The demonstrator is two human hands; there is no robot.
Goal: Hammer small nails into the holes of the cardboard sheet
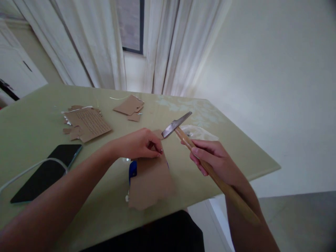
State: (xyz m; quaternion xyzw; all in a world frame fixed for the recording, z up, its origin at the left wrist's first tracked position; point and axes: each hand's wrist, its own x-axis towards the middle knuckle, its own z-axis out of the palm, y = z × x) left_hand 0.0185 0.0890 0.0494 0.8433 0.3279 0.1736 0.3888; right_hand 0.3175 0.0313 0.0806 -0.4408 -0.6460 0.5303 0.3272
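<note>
My right hand is wrapped round the wooden handle of a hammer, whose metal head is raised above the table and points left. My left hand is closed in a pinch on something too small to make out, pressed against the top edge of a brown cardboard piece lying near the table's front edge. A blue object pokes out from under the cardboard's left side.
On the pale green table lie torn cardboard scraps, more cardboard, a dark phone with a white cable, and clear plastic. Curtains hang behind. The table's right edge drops to the floor.
</note>
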